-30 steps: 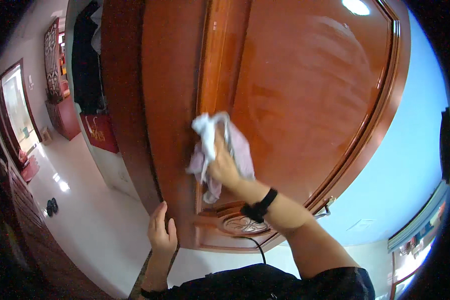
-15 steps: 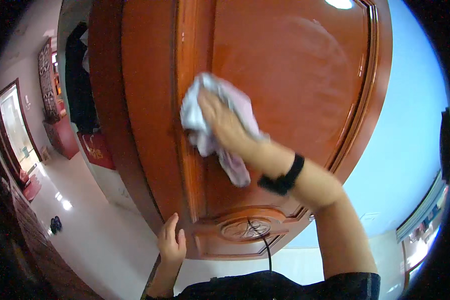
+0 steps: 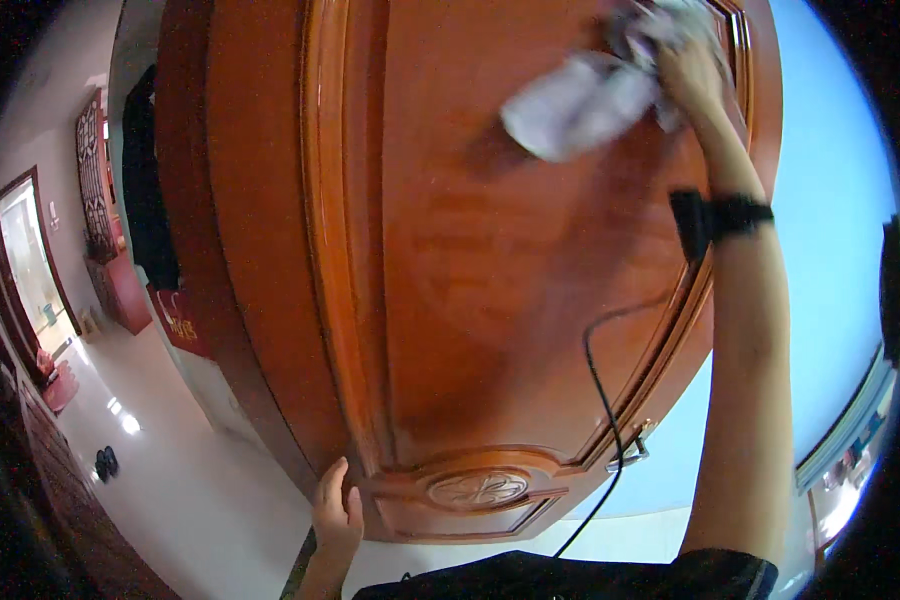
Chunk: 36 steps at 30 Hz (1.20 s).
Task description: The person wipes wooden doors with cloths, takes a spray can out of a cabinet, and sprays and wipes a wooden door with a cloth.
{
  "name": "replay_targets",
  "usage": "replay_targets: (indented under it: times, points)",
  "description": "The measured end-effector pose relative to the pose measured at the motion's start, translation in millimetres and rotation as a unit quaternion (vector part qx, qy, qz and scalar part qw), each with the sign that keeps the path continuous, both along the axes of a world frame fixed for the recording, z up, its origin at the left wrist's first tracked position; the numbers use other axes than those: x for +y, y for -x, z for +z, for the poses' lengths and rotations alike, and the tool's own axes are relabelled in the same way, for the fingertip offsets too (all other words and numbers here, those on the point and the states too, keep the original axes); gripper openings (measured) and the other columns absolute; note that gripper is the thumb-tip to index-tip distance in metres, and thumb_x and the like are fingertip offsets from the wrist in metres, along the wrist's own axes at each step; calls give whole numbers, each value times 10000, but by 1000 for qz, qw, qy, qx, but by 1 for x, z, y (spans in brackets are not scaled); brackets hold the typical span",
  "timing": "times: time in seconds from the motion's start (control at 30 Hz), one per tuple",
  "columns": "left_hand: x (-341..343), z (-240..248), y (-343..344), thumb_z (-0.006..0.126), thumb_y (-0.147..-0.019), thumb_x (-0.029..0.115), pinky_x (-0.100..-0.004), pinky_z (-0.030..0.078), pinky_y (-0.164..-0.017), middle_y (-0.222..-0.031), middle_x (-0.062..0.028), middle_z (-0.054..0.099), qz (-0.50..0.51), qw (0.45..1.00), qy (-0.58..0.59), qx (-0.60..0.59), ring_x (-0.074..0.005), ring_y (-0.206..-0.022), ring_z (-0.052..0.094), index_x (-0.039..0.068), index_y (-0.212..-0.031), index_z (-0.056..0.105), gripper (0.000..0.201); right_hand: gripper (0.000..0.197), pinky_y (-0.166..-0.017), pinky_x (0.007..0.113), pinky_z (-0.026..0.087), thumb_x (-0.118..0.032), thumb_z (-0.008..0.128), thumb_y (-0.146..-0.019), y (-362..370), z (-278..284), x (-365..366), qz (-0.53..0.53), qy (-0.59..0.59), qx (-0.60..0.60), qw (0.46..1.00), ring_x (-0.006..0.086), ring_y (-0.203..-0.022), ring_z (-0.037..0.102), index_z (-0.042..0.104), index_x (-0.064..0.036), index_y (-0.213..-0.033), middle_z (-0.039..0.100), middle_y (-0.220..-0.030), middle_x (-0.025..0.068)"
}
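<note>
A reddish-brown wooden door (image 3: pixel 490 300) with moulded panels and a carved oval fills the middle of the view. High on its right side, my right hand (image 3: pixel 692 78) presses a pale cloth (image 3: pixel 575 105) against the panel. The cloth's loose end trails left and is blurred by motion. A black band (image 3: pixel 720 222) with a cable (image 3: pixel 598 370) circles my right wrist. My left hand (image 3: pixel 337 512) is low by the door's left edge, thumb apart and fingers stretched; whether it touches the wood I cannot tell.
A metal door handle (image 3: pixel 632 450) sits at the lower right edge. To the left, dark clothing (image 3: pixel 142 200) hangs beside a red bag (image 3: pixel 178 322). Dark slippers (image 3: pixel 106 463) lie on the shiny floor (image 3: pixel 185 490). A blue wall (image 3: pixel 830 200) stands at right.
My right hand has swept the cloth up and to the right, from the panel's left moulding to its upper right corner, straightening the arm. My left hand has shifted slightly down.
</note>
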<state>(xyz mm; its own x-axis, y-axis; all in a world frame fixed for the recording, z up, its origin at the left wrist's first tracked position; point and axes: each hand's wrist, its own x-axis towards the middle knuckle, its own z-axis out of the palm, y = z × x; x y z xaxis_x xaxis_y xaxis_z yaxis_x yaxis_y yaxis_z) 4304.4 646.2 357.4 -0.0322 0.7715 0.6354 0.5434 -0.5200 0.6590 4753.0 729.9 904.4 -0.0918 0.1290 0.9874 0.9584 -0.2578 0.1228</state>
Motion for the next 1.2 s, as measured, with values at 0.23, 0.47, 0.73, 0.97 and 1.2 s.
replay_targets:
  times: [0.23, 0.47, 0.73, 0.97, 1.2]
  points:
    - [20, 7, -5, 538, -859, 17, -416, 424, -992, -1260, -188, 563, 2, 1000, -31, 6, -367, -1144, 545, -13, -1251, 520, 394, 414, -750, 390, 503, -295, 463, -968, -16, -210, -40, 297, -164, -6, 941, 245, -884, 597, 460, -152, -1355, 610, -1075, 109]
    - [77, 83, -27, 535, -887, 65, -441, 391, -1022, -1294, -156, 546, -67, 983, -162, 57, -346, -1191, 510, 19, -1242, 542, 358, 553, -998, 341, 270, -368, 412, -1004, -43, -466, -22, 429, -136, 406, 795, 185, -1194, 346, 272, -108, -1472, 356, -1371, 34]
    - [129, 220, -43, 529, -896, 127, -545, 203, -1122, -1423, -159, 425, 23, 893, -420, 160, -352, -1333, 361, 23, -1292, 521, 410, 196, -619, 210, 370, -387, 495, -983, 66, -592, -41, 460, -117, 676, 564, 69, -696, 398, 471, -254, -1125, 430, -836, -47]
    - [156, 223, -58, 627, -844, 257, -514, 143, -1147, -1520, -76, 309, 101, 902, -368, 200, -271, -1403, 269, 81, -1454, 317, 707, 493, -879, 422, 433, -75, 617, -787, 71, -595, 2, 549, -26, 554, 625, 324, -941, 514, 462, -11, -1250, 523, -1041, 153]
    - [157, 224, -54, 618, -847, 261, -501, 150, -1149, -1517, -59, 318, 78, 909, -368, 181, -248, -1398, 283, 88, -1451, 335, 689, 400, -952, 535, 376, -213, 619, -772, 145, -539, 21, 65, 162, 61, 983, 396, -1142, 490, 601, -63, -1143, 541, -1248, 157]
